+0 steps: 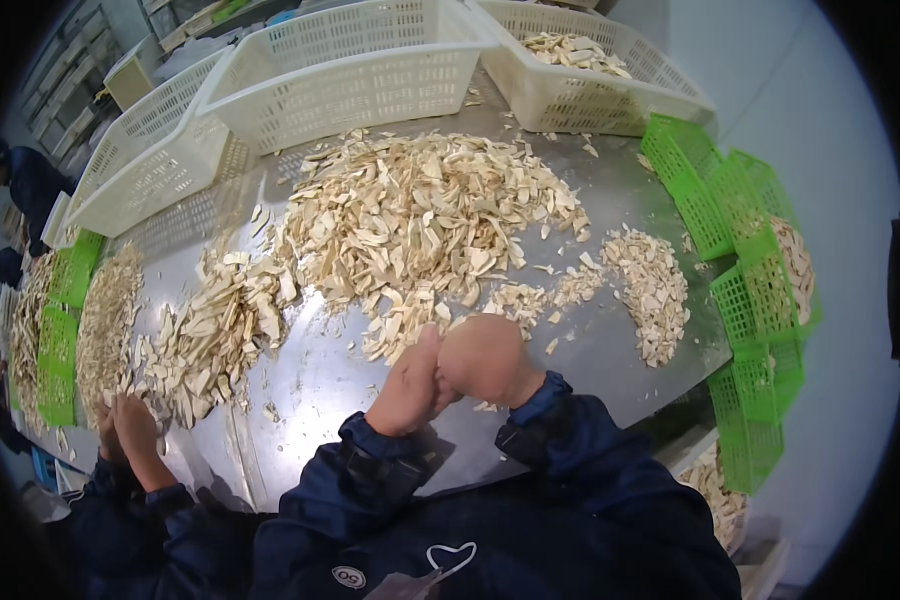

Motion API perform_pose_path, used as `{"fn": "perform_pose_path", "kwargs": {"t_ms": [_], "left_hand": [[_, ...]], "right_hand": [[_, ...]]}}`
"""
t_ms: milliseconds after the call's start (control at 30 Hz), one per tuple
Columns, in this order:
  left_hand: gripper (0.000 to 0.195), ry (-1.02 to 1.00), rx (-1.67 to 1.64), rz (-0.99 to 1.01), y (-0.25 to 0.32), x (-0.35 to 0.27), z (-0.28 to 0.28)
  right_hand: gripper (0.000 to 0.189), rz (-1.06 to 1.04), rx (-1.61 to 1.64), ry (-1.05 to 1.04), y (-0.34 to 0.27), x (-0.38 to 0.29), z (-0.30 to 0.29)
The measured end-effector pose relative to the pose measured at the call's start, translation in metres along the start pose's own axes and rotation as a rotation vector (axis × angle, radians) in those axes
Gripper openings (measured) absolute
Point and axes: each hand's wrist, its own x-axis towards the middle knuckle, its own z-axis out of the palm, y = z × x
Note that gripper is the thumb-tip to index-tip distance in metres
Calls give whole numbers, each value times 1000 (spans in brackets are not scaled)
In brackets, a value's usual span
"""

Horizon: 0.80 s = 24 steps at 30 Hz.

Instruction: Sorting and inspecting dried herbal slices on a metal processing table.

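Observation:
My left hand (411,384) and my right hand (487,360) meet over the near part of a metal table. The back of the right hand faces up and its fingers are hidden. The left thumb points forward against it, and the remaining left fingers are mostly tucked away. Whether a piece is between the hands cannot be seen. Just beyond them spreads a large heap of pale dried slices (412,217). Smaller broken bits (517,304) lie right past my right hand, and a separate pile of small chips (649,292) is farther right.
White perforated crates (352,94) line the back; the right crate (607,101) holds slices. Green plastic baskets (757,315) stand along the right edge. At left, a co-worker's hands (131,431) are at another slice pile (217,330). More green baskets (60,360) stand beyond.

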Motion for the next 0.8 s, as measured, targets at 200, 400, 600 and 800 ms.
{"fn": "perform_pose_path", "kwargs": {"t_ms": [200,400,600,800], "left_hand": [[49,-37,-222,-119,10,4,-16],[48,48,-33,35,-1,6,-17],[53,-92,274,126,-1,1,-18],[61,41,106,-9,-1,6,-15]], "right_hand": [[20,203,175,-13,-1,-9,6],[18,214,99,-52,3,-9,9],[17,20,-84,-78,21,-8,-4],[21,471,47,121,-1,-1,0]]}}
